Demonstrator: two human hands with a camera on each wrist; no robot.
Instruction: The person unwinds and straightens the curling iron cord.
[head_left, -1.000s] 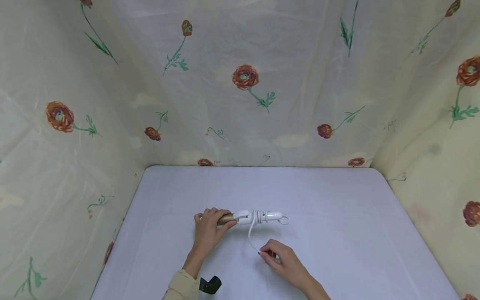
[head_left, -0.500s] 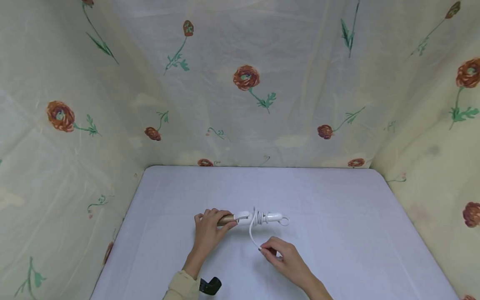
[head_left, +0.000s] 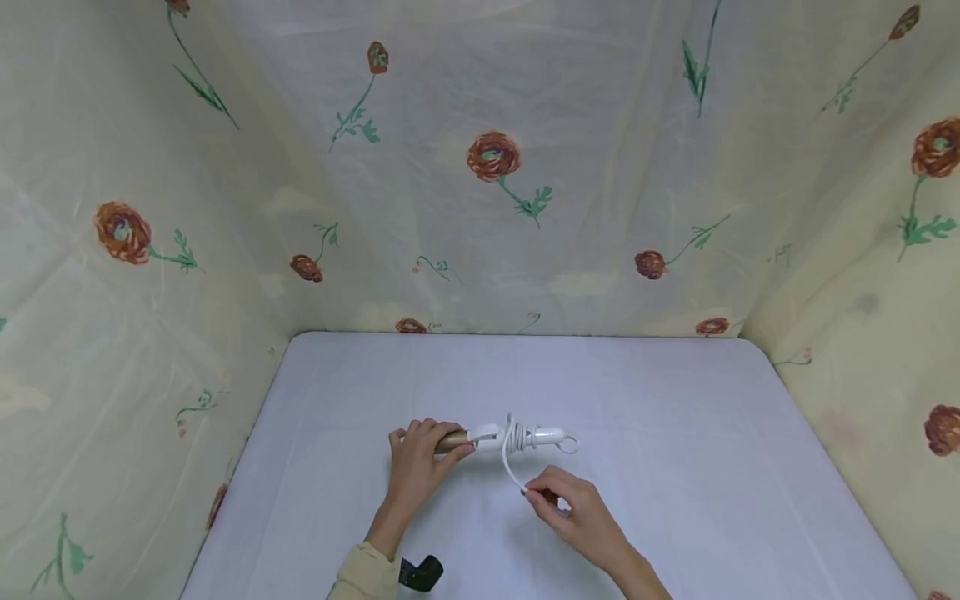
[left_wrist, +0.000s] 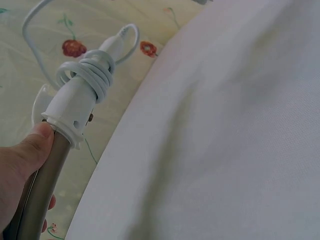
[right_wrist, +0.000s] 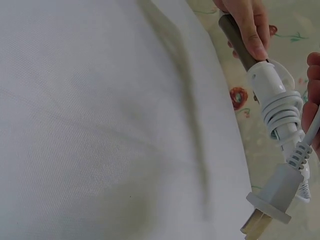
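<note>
Left hand (head_left: 411, 467): the fingers (head_left: 429, 426) are curled round the brown barrel (head_left: 450, 441) of a curling iron (head_left: 489, 443), with the thumb along the near side. This grip presumably steadies the tool and leaves the white handle (left_wrist: 72, 107) accessible. Right hand (head_left: 581, 517): thumb and fingers are pinched on the loose run of the cord (right_wrist: 281, 111), near its plug (right_wrist: 280, 189), whose prongs point away from the hand. Holding the cord there would give control of the slack. Several turns lie around the handle. The iron is held over the counter (head_left: 675, 408), roughly parallel to the far edge and well apart from the left and right edges. The counter has a plain white surface and rounded far corners; its near edge is out of view. A black item (head_left: 423, 573) shows beside the left sleeve (head_left: 367, 571); its function cannot be told from this angle. Floral fabric (head_left: 585, 233) hangs beyond the far edge and along both sides, enclosing the work area
</note>
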